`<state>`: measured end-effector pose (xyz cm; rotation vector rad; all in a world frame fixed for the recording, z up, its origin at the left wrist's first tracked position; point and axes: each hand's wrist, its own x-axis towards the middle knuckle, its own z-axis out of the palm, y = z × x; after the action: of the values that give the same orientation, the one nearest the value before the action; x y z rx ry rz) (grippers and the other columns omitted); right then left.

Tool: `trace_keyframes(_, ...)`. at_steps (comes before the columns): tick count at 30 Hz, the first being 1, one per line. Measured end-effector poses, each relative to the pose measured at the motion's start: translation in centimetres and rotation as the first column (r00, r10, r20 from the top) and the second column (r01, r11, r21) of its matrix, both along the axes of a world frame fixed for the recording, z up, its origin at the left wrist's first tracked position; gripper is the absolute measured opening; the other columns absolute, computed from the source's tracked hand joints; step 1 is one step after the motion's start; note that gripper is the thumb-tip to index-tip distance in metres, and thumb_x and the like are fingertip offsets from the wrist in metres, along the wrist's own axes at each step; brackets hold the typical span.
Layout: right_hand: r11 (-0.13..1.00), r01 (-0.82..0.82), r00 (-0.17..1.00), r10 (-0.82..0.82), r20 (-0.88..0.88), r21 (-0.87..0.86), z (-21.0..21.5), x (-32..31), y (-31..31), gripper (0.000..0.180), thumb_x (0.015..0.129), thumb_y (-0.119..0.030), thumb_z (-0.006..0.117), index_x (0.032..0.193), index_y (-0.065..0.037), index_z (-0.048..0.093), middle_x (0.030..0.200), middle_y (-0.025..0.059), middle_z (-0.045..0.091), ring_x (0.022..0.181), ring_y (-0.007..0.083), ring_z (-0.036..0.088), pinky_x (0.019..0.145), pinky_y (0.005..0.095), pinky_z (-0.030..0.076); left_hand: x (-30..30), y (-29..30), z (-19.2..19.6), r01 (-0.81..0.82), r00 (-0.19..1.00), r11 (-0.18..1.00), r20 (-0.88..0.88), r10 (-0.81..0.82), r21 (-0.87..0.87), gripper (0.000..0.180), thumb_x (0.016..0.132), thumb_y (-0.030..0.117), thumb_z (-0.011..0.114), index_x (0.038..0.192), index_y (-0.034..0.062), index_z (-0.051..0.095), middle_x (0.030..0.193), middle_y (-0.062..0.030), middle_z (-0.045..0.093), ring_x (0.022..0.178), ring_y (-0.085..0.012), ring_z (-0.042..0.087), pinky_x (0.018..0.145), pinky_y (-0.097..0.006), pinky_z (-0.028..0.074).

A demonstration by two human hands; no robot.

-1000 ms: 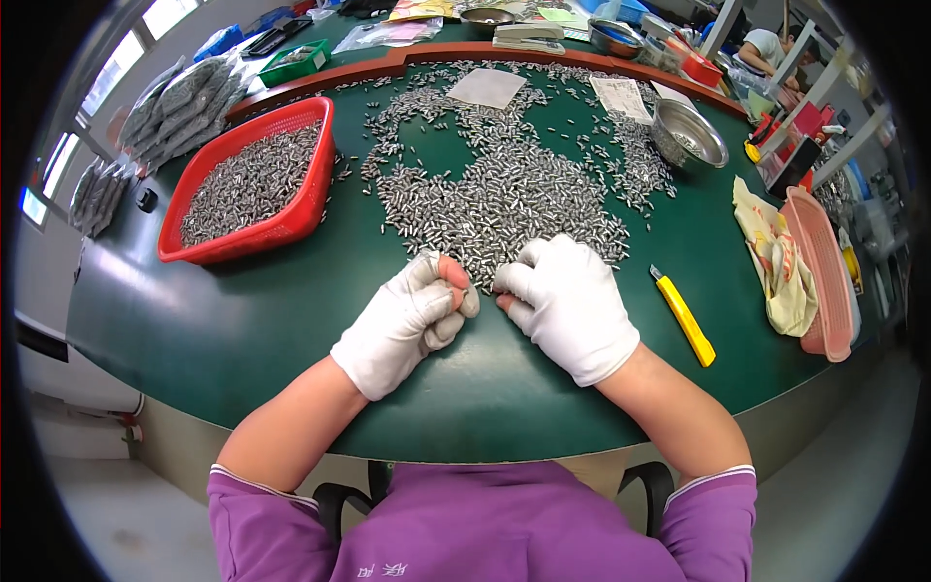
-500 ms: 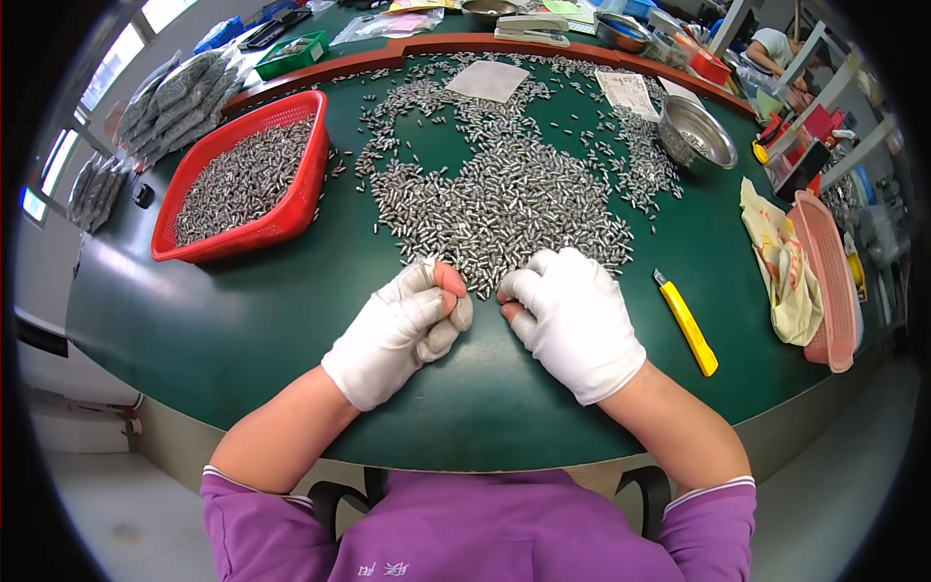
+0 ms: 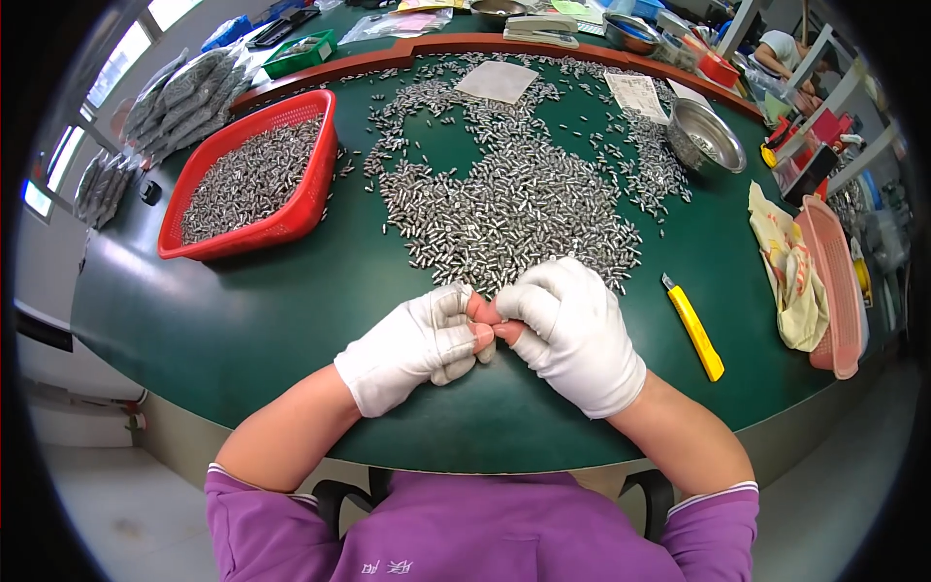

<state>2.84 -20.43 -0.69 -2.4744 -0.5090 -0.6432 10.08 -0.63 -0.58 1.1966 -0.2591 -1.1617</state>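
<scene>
A wide pile of small silvery metal pins (image 3: pixel 514 209) lies spread over the green table. At its near edge my two hands meet, both in white gloves with bare thumb and finger tips. My left hand (image 3: pixel 412 339) is closed in a pinch, its bare fingertips against those of the other hand. My right hand (image 3: pixel 572 335) is curled with thumb and forefinger pinched together at the same spot. Whatever lies between the fingertips is too small and covered to make out. To the right of my right hand lies a yellow utility knife (image 3: pixel 695 332).
A red plastic basket (image 3: pixel 330 160) full of the same metal parts stands at the left. At the right are a steel bowl (image 3: pixel 729 136), a cream cloth (image 3: pixel 786 276) and a pink basket (image 3: pixel 824 281). Grey filled bags (image 3: pixel 184 97) lie far left; a wooden ledge (image 3: pixel 465 44) bounds the back.
My hands were apart at the pile's edge; now they have come together with fingertips touching, slightly nearer to me. The whole view has shifted a little.
</scene>
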Motion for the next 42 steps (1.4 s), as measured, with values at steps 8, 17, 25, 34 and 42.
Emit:
trace_keyframes(8,0.996,0.029,0.997,-0.035,0.075,0.082,0.17,0.23,-0.16,0.022,0.071,-0.013,0.077,0.09,-0.017,0.068,0.085,0.0019,0.062,0.076,0.0255,0.058,0.068,0.0368,0.047,0.21,0.39,-0.71,-0.041,0.997,0.995,-0.069,0.035,-0.088,0.018,0.096,0.023,0.063,0.106,0.0086,0.061,0.087,-0.0033,0.064,0.06,-0.0053,0.045,0.053,-0.019,0.034)
trace_keyframes(17,1.0,-0.012,1.0,0.012,0.005,0.018,0.04,0.18,-0.24,0.018,0.074,-0.019,0.073,0.091,-0.015,0.069,0.084,0.0016,0.063,0.079,0.0244,0.059,0.068,0.0373,0.05,0.03,0.22,-0.58,-0.081,0.995,0.993,-0.067,0.075,-0.09,0.022,0.095,0.028,0.064,0.104,0.0084,0.061,0.086,-0.0029,0.065,0.058,-0.0059,0.044,0.054,-0.02,0.034)
trace_keyframes(25,1.0,0.001,1.0,-0.001,-0.007,0.018,0.13,0.19,-0.21,0.017,0.073,-0.017,0.072,0.09,-0.015,0.069,0.085,0.0016,0.063,0.08,0.0245,0.06,0.071,0.0374,0.05,-0.03,0.26,-0.71,-0.097,0.994,0.99,-0.06,0.092,-0.105,0.022,0.095,0.028,0.064,0.102,0.0079,0.061,0.086,-0.0038,0.064,0.057,-0.0067,0.042,0.054,-0.021,0.034)
trace_keyframes(34,1.0,0.015,1.0,-0.016,0.014,0.024,0.22,0.19,-0.29,0.021,0.071,-0.014,0.073,0.092,-0.015,0.069,0.086,0.002,0.063,0.081,0.0249,0.06,0.072,0.0373,0.05,-0.12,0.18,-0.6,-0.134,0.985,0.985,-0.124,0.121,-0.104,0.014,0.097,0.018,0.062,0.103,0.0068,0.057,0.086,-0.0073,0.064,0.059,-0.006,0.045,0.052,-0.019,0.034)
trace_keyframes(42,1.0,0.016,0.998,-0.016,0.053,0.002,0.15,0.31,-0.44,0.022,0.07,-0.012,0.073,0.092,-0.015,0.068,0.086,0.0019,0.063,0.08,0.0248,0.06,0.07,0.037,0.05,0.04,0.19,-0.79,-0.148,0.978,0.98,-0.17,0.124,-0.135,0.013,0.096,0.015,0.063,0.103,0.0072,0.056,0.087,-0.0078,0.064,0.059,-0.0061,0.045,0.052,-0.019,0.035)
